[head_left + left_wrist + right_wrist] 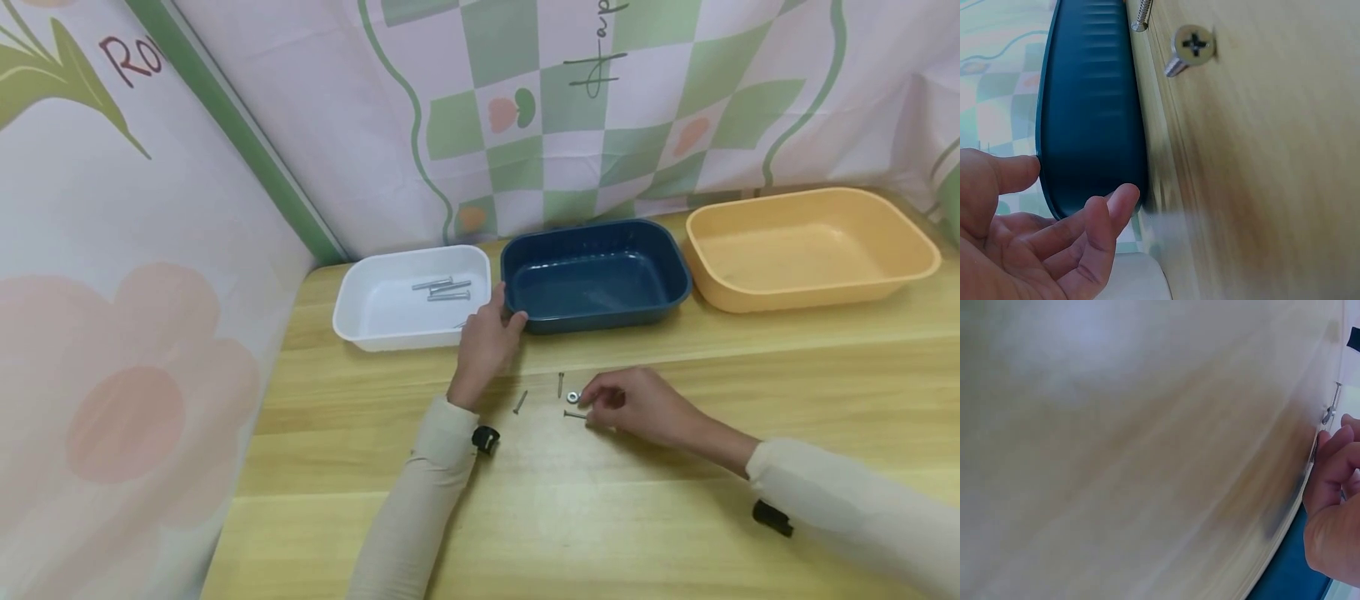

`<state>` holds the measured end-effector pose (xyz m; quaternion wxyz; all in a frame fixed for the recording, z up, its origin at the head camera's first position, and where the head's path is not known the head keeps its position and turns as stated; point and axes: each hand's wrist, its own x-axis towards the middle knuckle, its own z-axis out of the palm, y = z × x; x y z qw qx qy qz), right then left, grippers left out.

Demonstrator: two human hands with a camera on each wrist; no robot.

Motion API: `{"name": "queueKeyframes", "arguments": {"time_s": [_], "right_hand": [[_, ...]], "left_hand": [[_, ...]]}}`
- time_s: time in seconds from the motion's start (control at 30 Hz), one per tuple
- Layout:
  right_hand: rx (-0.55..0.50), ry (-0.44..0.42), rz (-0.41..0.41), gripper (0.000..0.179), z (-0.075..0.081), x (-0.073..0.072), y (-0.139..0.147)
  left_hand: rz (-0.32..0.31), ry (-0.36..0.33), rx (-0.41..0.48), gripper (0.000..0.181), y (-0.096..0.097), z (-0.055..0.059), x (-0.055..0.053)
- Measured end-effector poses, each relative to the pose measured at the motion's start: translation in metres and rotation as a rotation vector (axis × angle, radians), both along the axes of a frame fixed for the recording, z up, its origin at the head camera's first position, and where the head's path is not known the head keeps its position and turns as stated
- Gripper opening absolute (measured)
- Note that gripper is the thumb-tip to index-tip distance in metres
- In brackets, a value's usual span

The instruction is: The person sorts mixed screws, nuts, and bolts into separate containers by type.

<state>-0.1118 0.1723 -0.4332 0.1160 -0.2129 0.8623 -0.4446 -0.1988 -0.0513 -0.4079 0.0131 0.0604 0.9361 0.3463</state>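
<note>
My left hand (pixel 486 337) is at the left front corner of the dark blue tray (pixel 592 321). Its thumb meets the rim, and the bent fingers reach down around the end wall in the left wrist view. My right hand (pixel 637 406) is low over the table with curled fingers. Its fingertips are at the tail of a screw (pixel 573 414) and close beside a nut (pixel 573 397); I cannot tell whether they pinch the screw. Two more screws lie nearby, one upright in the head view (pixel 560 385), the other slanted (pixel 521 402).
Left of the blue tray stands a white tray (pixel 397 340) holding several bolts (pixel 448 289). On the right is a yellow tray (pixel 813 293). A patterned cloth (pixel 502 42) hangs behind all three on the wooden table (pixel 570 517).
</note>
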Motion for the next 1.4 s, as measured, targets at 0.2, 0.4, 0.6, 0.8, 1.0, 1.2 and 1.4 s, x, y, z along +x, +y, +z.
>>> {"name": "queueKeyframes", "arguments": {"time_s": [0.2, 0.4, 0.6, 0.8, 1.0, 1.2, 1.4], "right_hand": [[0.058, 0.036, 0.004, 0.019, -0.002, -0.001, -0.006], [0.129, 0.083, -0.040, 0.018, -0.001, 0.000, -0.012], [0.180, 0.141, -0.009, 0.017, -0.004, 0.000, -0.015], [0.187, 0.198, 0.054, 0.014, -0.005, 0.000, -0.017], [0.199, 0.240, 0.063, 0.014, -0.006, 0.001, -0.018], [0.239, 0.366, 0.095, 0.015, -0.004, 0.002, -0.019], [0.248, 0.380, 0.105, 0.015, -0.003, 0.003, -0.021]], "left_hand": [[-0.005, -0.001, 0.001, 0.060, 0.000, 0.000, 0.000], [0.001, -0.006, 0.012, 0.060, -0.001, 0.001, 0.001], [-0.007, -0.009, 0.009, 0.060, -0.001, 0.000, 0.001], [-0.005, -0.001, 0.004, 0.060, -0.001, -0.001, 0.001], [-0.004, 0.005, 0.012, 0.060, 0.000, -0.001, 0.001], [-0.001, 0.003, -0.003, 0.060, 0.000, 0.000, 0.001], [-0.004, 0.018, -0.008, 0.060, 0.000, -0.001, 0.001]]}}
